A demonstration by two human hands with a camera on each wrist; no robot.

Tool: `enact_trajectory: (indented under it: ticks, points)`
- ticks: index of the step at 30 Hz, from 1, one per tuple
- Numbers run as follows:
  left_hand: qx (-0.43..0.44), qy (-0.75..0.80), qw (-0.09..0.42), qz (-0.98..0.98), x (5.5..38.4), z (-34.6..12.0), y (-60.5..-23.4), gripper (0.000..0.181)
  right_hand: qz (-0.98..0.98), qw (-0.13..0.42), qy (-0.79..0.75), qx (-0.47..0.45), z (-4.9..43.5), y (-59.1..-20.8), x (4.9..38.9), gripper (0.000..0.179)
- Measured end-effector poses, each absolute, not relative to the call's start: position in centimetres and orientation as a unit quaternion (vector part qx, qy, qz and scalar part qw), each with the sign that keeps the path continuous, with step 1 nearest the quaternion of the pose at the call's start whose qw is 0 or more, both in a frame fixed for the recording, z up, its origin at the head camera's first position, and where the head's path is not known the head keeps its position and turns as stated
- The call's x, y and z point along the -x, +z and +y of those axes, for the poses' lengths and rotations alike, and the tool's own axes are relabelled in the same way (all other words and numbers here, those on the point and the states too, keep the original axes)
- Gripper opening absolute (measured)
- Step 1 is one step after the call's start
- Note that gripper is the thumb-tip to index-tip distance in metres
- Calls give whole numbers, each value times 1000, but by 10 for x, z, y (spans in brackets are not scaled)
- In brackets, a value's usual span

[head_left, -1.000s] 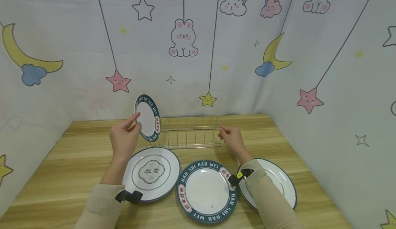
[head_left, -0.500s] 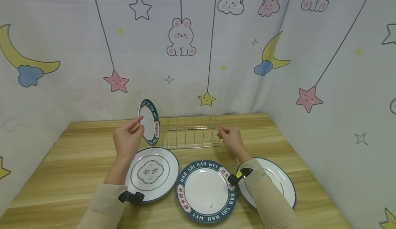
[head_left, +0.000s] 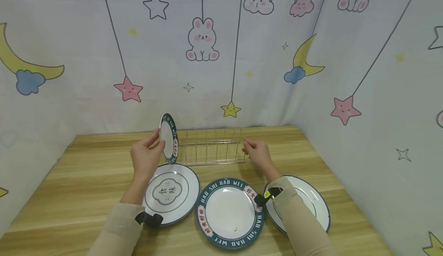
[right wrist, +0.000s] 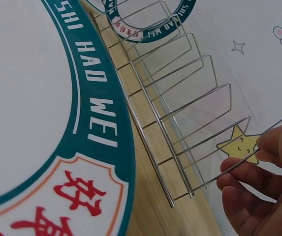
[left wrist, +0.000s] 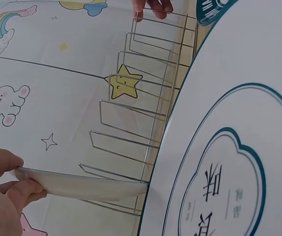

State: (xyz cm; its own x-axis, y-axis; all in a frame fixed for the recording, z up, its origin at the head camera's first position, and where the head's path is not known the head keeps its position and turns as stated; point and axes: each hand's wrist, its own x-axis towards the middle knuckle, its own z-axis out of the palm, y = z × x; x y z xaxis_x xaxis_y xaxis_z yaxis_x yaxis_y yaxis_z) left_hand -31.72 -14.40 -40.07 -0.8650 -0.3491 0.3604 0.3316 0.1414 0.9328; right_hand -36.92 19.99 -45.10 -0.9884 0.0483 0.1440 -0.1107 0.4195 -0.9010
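My left hand (head_left: 147,156) pinches the near rim of a small plate (head_left: 169,138), white with a dark green lettered border, between thumb and fingers. The plate stands on edge at the left end of a wire dish rack (head_left: 207,143). In the left wrist view, the plate (left wrist: 81,186) appears edge-on among the leftmost wire dividers; whether it bears on the rack's base is hidden. At the rack's other end, my right hand (head_left: 257,154) pinches the end wire, its thumb and fingertips closed on it in the right wrist view, where the hand (right wrist: 266,177) is nearest the camera.
Three larger plates lie flat in front of the rack: a white one with a centre emblem (head_left: 167,192), a green-bordered one (head_left: 230,213), and a blue-rimmed white one (head_left: 320,206) partly under my right forearm. Patterned curtain (head_left: 166,64) hangs behind the wooden table (head_left: 72,183).
My left hand has moved right and slightly down with the small plate, which has turned more edge-on and lowered into the rack's left end. My right hand stays on the rack's end wire.
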Motion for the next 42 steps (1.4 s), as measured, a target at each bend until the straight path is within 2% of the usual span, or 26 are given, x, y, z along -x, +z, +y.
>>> enact_trajectory:
  ticks: [7, 20, 29, 42]
  points:
    - [-5, -664, 235, -710, 316, -146, -401, 40, -841, 67, 536, -19, 200, -450, 368, 33]
    - [-9, -635, 232, -736, 321, -156, -415, 39, -842, 71, 535, -20, 196, -448, 369, 33]
    - [-27, -650, 194, -734, 312, -162, -416, 40, -856, 66, 513, -4, 198, -446, 364, 30]
    - [-56, -588, 188, -785, 292, -192, -423, 42, -856, 67, 513, -14, 195, -446, 364, 28]
